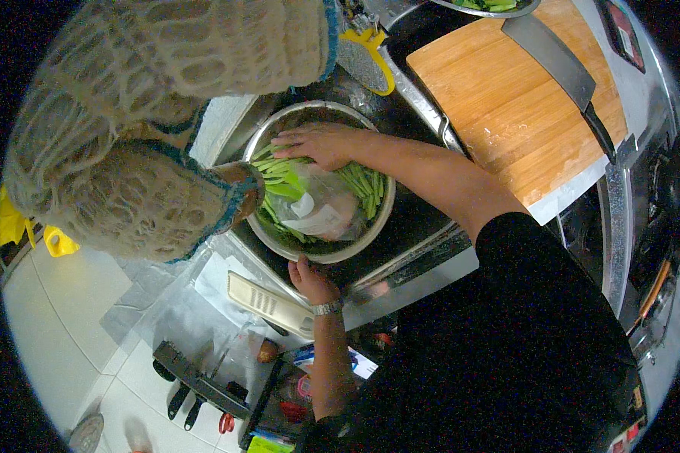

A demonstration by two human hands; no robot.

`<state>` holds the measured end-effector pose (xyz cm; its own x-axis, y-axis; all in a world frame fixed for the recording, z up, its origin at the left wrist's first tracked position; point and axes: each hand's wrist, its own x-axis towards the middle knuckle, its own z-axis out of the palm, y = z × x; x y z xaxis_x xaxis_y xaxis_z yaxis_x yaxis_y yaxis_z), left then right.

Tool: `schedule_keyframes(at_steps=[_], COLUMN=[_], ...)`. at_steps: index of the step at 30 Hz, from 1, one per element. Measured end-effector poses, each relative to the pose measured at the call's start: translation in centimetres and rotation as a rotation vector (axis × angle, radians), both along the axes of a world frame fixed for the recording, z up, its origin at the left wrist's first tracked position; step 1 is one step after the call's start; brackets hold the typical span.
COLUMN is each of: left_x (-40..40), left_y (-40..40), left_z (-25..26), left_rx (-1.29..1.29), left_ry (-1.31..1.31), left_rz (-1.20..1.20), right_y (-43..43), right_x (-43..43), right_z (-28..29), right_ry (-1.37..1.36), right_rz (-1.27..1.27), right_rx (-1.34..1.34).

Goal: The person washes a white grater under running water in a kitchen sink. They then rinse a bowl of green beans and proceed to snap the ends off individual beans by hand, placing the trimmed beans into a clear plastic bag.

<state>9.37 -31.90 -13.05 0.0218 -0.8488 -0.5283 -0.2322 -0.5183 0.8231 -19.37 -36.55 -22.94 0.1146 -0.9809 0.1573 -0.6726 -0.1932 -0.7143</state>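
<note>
A round metal bowl (390, 198) stands in the sink, holding cut green beans or similar green stalks (368, 187) and a clear plastic bag (311, 212). Something pinkish shows through the bag; I cannot tell what. From the right, my right hand (317, 146) reaches into the bowl, palm down with fingers extended over the stalks and the bag's edge. My left hand (313, 282), with a metal-banded watch at the wrist, is at the bowl's near rim; its grip is unclear. Another person's knitted sleeve (164, 192) with a teal cuff comes from the left, its wrist at the bowl's edge.
A cleaver (555, 59) lies on a wooden cutting board (504, 107) at the upper right, below a bowl of greens (487, 10). A cream grater (269, 300) lies beside the sink. A rack (201, 385) with black-handled tools stands lower left. A yellow-rimmed strainer (368, 62) is above the bowl.
</note>
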Motion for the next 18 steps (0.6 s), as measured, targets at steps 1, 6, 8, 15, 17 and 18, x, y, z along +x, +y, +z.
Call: schedule_keyframes(at_steps=[1,6,8,15,17,18], left_x=[0.0,0.9,0.9,-1.0,-0.8,0.6], left_y=[0.0,-0.2,-0.1,0.4,0.0,-0.4], left_z=[-0.1,-0.7,-0.7,0.8,0.4,-0.5], left_rx=[-0.008,-0.056,-0.073,-0.056,0.015,0.056], left_ry=[0.001,-0.021,-0.043,0.004,0.044,0.049], left_rz=[0.008,-0.037,-0.057,-0.022,-0.042,-0.055], right_y=[0.0,0.0,0.2,0.3,0.2,0.1], right_x=[0.0,-0.3,-0.4,-0.2,-0.3,0.1], right_z=[-0.1,0.4,0.5,0.2,-0.9,-0.4], right_ry=[-0.009,-0.006,-0.007,-0.061,-0.057,-0.036], right_rz=[-0.004,0.012,0.007,-0.009,-0.012,0.001], right_rx=[-0.002,0.040,0.051,0.069,0.048,0.068])
